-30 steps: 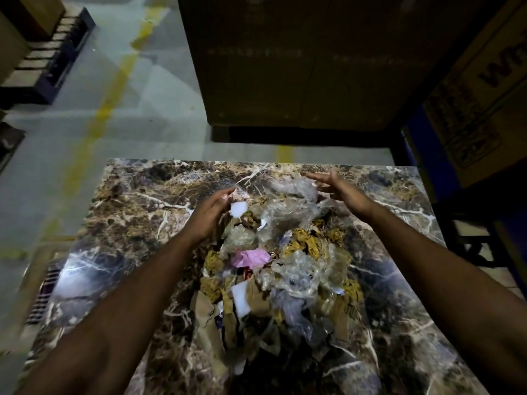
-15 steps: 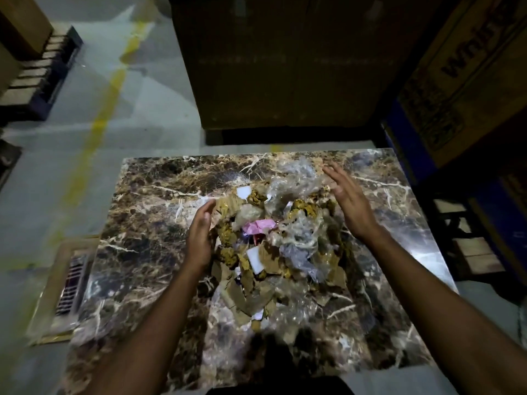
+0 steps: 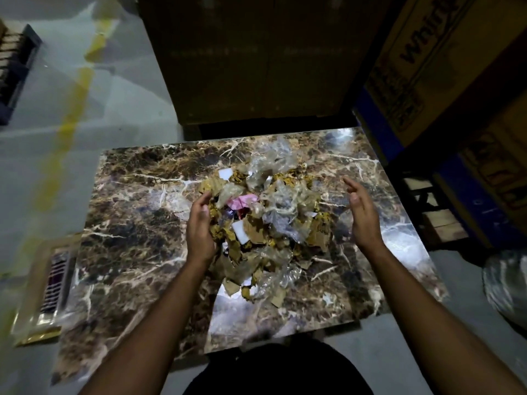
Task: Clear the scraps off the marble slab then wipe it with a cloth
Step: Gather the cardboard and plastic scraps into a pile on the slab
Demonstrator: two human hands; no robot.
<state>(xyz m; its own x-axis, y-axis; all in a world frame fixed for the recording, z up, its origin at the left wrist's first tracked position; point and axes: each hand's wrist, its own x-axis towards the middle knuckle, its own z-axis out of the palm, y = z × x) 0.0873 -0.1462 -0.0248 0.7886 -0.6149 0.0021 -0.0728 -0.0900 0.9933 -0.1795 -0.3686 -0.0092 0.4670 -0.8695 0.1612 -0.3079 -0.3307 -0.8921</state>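
Observation:
A brown marble slab (image 3: 128,223) with white veins lies flat on the floor below me. A heap of scraps (image 3: 265,220) sits in its middle: cardboard bits, crumpled clear plastic, white pieces and one pink scrap. My left hand (image 3: 201,226) presses against the heap's left side, fingers bent slightly against the scraps. My right hand (image 3: 362,215) hovers just right of the heap with straight fingers, palm turned toward it, apart from the scraps. No cloth is in view.
Big cardboard boxes (image 3: 256,58) stand behind the slab and to the right (image 3: 445,67). A wooden pallet (image 3: 439,218) sits right of the slab. A flat framed grille (image 3: 54,283) lies at the slab's left edge. A clear plastic bundle (image 3: 507,283) sits at right.
Both hands have drawn back toward me along the heap's sides, pulling scraps into a tighter pile. The right hand has come off the heap. The view has risen and tilted.

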